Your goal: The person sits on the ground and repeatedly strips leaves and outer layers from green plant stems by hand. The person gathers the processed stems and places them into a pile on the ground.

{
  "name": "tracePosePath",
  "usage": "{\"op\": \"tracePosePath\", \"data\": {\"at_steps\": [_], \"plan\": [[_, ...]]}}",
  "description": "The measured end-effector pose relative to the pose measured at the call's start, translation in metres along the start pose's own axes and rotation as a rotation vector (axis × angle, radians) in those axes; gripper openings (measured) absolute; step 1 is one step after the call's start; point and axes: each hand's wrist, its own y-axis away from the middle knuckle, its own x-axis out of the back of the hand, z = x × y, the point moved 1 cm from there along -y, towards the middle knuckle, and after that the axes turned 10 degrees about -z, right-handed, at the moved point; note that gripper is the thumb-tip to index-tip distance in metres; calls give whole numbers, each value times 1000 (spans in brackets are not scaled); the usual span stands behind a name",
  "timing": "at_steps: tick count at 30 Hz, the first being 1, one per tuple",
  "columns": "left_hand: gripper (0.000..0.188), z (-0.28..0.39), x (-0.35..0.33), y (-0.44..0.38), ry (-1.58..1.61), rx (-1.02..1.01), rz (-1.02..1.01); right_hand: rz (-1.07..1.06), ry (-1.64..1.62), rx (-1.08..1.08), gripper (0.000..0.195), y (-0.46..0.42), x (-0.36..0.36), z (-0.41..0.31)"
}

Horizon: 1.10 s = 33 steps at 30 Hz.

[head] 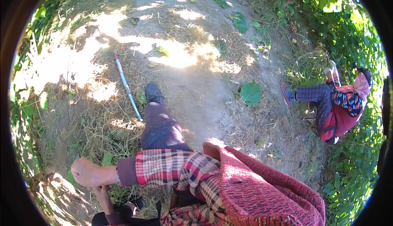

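My right hand (83,172) is curled into a fist at the lower left, its arm crossing my body in a plaid sleeve with a dark cuff; no object shows in it. Just below its wrist is my left hand (103,193), partly hidden, with the forearm rising from the bottom edge. What its fingers hold or touch is unclear. A red knitted cloth (264,192) lies over the lower right. My leg (159,127) in dark patterned trousers reaches forward to a dark shoe (154,94). Left of the shoe, a bluish pole (126,86) with a red end lies on dry grass.
At right, another person (344,100) in a cap, a pink face cover and checked trousers sits low beside dense green foliage (353,164). A large green leaf (250,93) lies on the dirt path (196,94). More leafy plants line the left edge.
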Motion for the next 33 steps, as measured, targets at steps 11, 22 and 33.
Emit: {"op": "tracePosePath", "data": {"at_steps": [11, 22, 33], "plan": [[22, -25, -34, 3, -329, 161, -230, -131, 27, -99, 7, 0, 8, -9], [28, -1, 4, 11, -721, -138, -323, -80, 169, 88, 6, -4, 8, -1], [34, 85, 57, 25, -839, -507, -53, -516, 444, -423, 17, 61, 0, 97]]}}
